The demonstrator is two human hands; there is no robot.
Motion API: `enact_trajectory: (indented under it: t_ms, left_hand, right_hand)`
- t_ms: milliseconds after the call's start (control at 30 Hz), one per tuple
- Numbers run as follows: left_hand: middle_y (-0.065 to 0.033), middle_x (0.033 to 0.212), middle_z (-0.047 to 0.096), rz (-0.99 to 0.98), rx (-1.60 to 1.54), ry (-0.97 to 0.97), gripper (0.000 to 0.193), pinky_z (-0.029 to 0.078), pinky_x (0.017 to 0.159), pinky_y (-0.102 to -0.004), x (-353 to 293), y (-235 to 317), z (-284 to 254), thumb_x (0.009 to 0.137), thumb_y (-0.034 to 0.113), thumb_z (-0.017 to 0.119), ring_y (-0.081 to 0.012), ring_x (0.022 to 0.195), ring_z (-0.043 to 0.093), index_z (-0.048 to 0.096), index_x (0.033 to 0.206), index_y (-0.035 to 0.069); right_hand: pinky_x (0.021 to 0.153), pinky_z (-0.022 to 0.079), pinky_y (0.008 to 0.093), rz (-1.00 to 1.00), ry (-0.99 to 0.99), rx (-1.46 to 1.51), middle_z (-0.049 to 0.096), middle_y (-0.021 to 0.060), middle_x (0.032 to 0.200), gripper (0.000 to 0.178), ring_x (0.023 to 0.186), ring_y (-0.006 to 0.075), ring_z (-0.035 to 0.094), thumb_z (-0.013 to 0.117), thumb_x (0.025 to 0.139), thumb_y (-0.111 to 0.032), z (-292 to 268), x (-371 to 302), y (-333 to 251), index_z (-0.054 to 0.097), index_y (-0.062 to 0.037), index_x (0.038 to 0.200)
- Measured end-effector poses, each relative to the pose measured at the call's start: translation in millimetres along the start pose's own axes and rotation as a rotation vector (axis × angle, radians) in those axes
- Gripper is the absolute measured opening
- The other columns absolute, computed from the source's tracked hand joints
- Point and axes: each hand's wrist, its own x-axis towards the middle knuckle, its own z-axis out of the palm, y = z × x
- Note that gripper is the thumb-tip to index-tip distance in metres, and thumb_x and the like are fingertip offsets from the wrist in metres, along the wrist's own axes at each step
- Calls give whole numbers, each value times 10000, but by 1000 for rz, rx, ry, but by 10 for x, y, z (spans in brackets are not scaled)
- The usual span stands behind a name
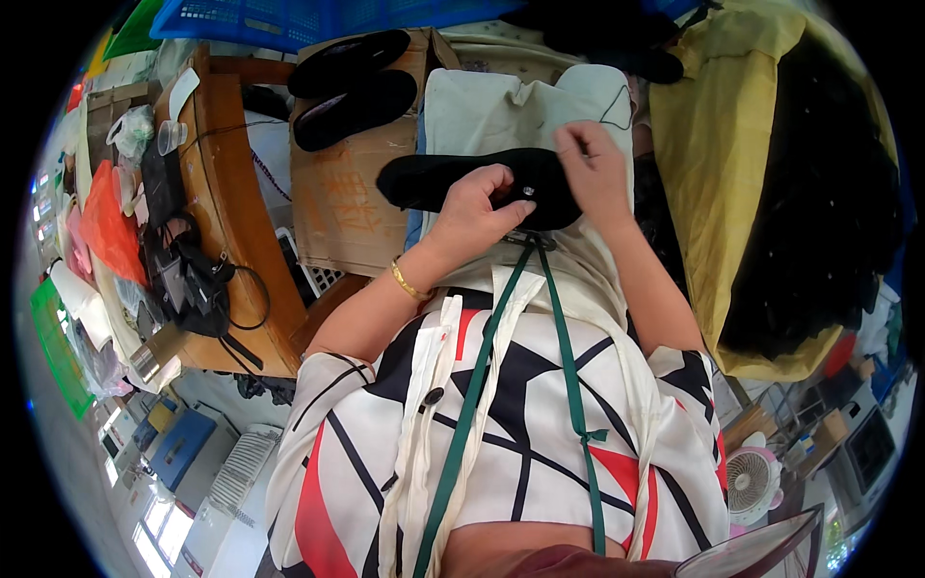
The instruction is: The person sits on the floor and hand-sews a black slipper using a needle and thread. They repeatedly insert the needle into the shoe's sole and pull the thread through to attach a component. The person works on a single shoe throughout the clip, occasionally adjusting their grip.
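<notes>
A black cloth shoe (434, 178) lies sideways across my lap, its toe end toward the right. A small shiny ornament (529, 192) shows on its upper. My left hand (477, 204) grips the shoe by the edge of its opening, thumb beside the ornament and fingers partly inside. Above the toe end, my right hand (593, 169) is closed in a pinch; whatever its fingertips hold is too small to make out. A thin dark line like a thread (621, 108) curves over the pale cloth (491, 111) beyond my right hand.
Two black shoes (355, 96) rest on a cardboard box (332, 193) at the far left. To the right stands a yellow sack (718, 125) full of dark items. A wooden table (226, 193) with bags is on the left. A blue plastic basket (251, 24) stands at the far edge.
</notes>
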Motion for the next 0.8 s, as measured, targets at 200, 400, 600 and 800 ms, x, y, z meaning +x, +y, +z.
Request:
enact_trajectory:
  t_ms: [200, 400, 600, 800]
  left_hand:
    - [4, 682, 488, -99, -223, -18, 277, 389, 575, -257, 9, -38, -97, 811, 157, 767, -85, 643, 423, 534, 785, 9]
    - [-12, 627, 477, -14, -8, 55, 309, 372, 549, -286, 136, 112, 20, 868, 222, 728, -97, 633, 416, 562, 743, -7]
    - [30, 782, 583, -161, -531, 35, 135, 419, 727, -229, 205, 55, 57, 898, 74, 643, -70, 758, 506, 603, 772, 47]
    - [44, 838, 615, -155, -745, -86, 90, 411, 733, -199, 325, 310, 47, 946, 79, 635, -39, 770, 517, 629, 863, 46]
  right_hand:
    - [743, 477, 268, 165, -7, 95, 614, 46, 853, 203, 787, 121, 569, 643, 945, -190, -360, -71, 158, 647, 11, 973]
    - [639, 455, 339, 389, -375, -224, 577, 65, 718, 450, 728, 123, 500, 690, 855, -404, -589, -246, -287, 632, 43, 859]
    - [736, 493, 323, 419, -345, 122, 674, 76, 817, 567, 799, 142, 596, 668, 871, -489, -530, -249, -96, 690, 73, 945]
    - [676, 460, 267, 306, -299, 322, 623, 11, 791, 467, 754, 77, 525, 631, 943, -394, -704, -170, -247, 664, 71, 904]
